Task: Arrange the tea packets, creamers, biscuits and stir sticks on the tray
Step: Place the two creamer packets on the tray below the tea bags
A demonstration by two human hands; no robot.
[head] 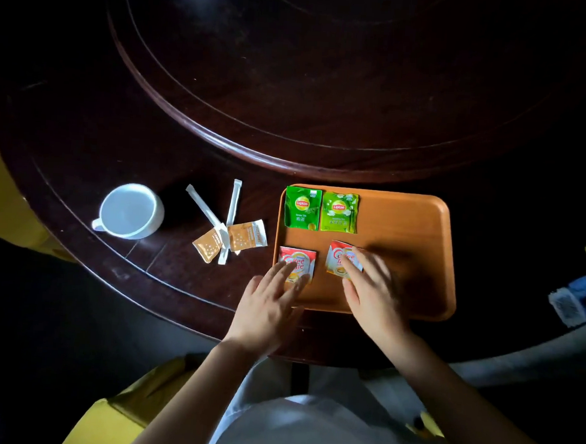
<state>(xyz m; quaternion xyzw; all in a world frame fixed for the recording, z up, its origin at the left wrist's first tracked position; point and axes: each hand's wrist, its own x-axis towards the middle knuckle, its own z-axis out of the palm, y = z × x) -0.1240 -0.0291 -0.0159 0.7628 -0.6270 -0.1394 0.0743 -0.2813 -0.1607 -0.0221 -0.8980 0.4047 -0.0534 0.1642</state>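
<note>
1. Head view looks down on a dark wooden worktop (83,147) with an orange tray (404,228) at centre right.
2. Tray's 11 o'clock corner: dark green Lipton tea packet (302,208), with a lighter green Lipton tea packet (339,212) just beside it at its 3 o'clock, both lying flat.
3. Tray's 7 o'clock area: a red Coffee-mate creamer (297,261) lies flat. A second creamer (342,259), slightly tilted, sits at its 3 o'clock, apart from it.
4. Left hand (267,306): fingers spread flat, fingertips resting on the left creamer's near edge. Grip open, nothing held.
5. Right hand (371,288): fingers extended, pressing on top of the second creamer. Grip open, no pinch visible.
6. Off the tray at its 9 o'clock, on the worktop: two orange biscuit packets (246,236) and (208,247), near each other.
7. Two white wrapped stir sticks (233,202) and (203,206) angle together toward the biscuits and touch them.
8. White cup (131,210) stands upright further out at 9 o'clock, handle toward 7 o'clock.
</note>
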